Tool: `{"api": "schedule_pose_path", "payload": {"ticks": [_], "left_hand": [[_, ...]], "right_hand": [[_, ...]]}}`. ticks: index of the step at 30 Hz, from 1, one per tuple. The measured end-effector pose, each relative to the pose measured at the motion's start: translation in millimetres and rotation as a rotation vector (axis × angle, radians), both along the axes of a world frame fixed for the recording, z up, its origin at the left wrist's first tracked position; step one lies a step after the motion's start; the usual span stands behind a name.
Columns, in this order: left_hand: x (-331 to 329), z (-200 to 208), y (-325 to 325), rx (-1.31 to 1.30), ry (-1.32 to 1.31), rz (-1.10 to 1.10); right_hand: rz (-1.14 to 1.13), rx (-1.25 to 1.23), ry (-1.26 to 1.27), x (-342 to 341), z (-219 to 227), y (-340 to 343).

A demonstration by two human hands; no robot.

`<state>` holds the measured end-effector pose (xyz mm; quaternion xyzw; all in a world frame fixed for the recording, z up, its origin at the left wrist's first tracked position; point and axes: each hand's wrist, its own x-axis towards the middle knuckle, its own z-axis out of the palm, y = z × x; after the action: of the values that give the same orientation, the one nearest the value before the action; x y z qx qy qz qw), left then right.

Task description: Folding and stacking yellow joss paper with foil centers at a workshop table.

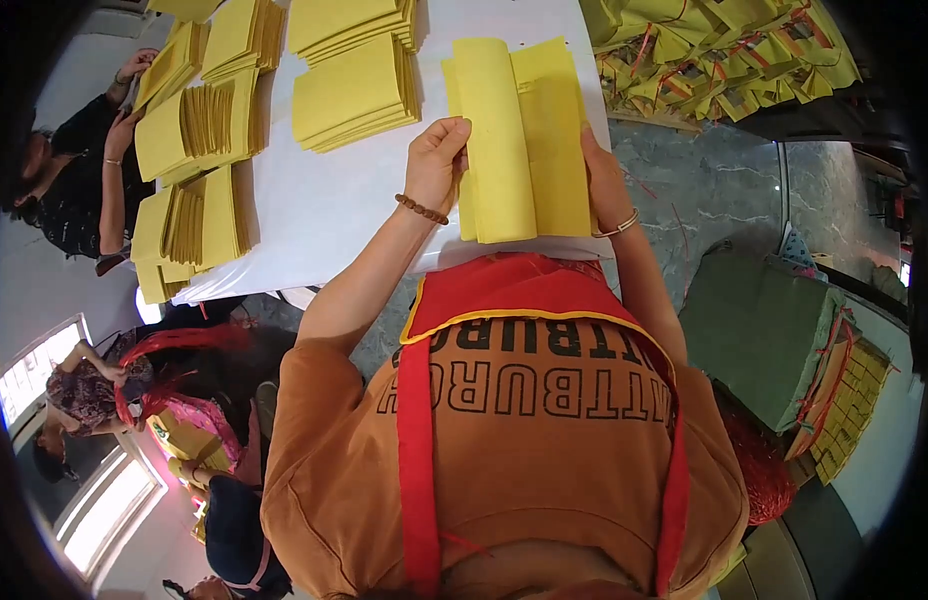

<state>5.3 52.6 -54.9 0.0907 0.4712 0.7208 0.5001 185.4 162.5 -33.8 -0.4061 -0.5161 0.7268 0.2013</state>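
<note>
Between my hands, over the near edge of the white table, stands a bundle of yellow paper sheets [499, 150]. Its left part curves over into a roll-like fold, while the right part is spread flatter. My left hand [439, 160] grips the left edge, thumb in front and the other fingers curled. My right hand [606, 182] holds the right edge, its fingers largely hidden behind the paper. Left of the bundle lies a stack of yellow folded paper [349, 90], with another stack [349, 25] beyond it.
More yellow stacks [199, 130] line the left of the white table [314, 215], where a co-worker [74, 190] reaches in. Tied yellow bundles [724, 60] lie at the far right. A green block-like object [749, 335] stands at my right. Other people work at lower left.
</note>
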Motion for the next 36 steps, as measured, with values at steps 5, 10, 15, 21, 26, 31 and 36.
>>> {"api": "schedule_pose_path", "payload": {"ticks": [5,10,15,21,26,31,36], "left_hand": [[-1.5,1.1,-1.9,0.002,0.007,-0.026],[1.4,6.4,1.6,0.006,-0.043,-0.009],[1.0,4.6,1.1,0.005,-0.036,-0.029],[-0.3,4.2,0.4,0.008,-0.052,-0.031],[0.0,3.0,0.8,0.018,-0.051,-0.042],[-0.5,3.1,1.8,0.017,-0.060,-0.059],[4.4,7.8,3.4,0.021,-0.037,-0.056]], "right_hand": [[0.017,-0.011,0.110,1.8,-7.3,-0.6],[0.069,0.144,0.032,4.2,-23.5,1.3],[0.104,0.121,0.036,6.4,-20.4,2.1],[0.073,0.106,0.056,6.1,-20.3,1.4],[0.008,0.105,0.061,-0.9,-4.9,-1.4],[0.002,0.099,0.219,-3.4,-11.7,-0.9],[0.039,0.174,0.257,-3.4,-16.8,2.1]]}}
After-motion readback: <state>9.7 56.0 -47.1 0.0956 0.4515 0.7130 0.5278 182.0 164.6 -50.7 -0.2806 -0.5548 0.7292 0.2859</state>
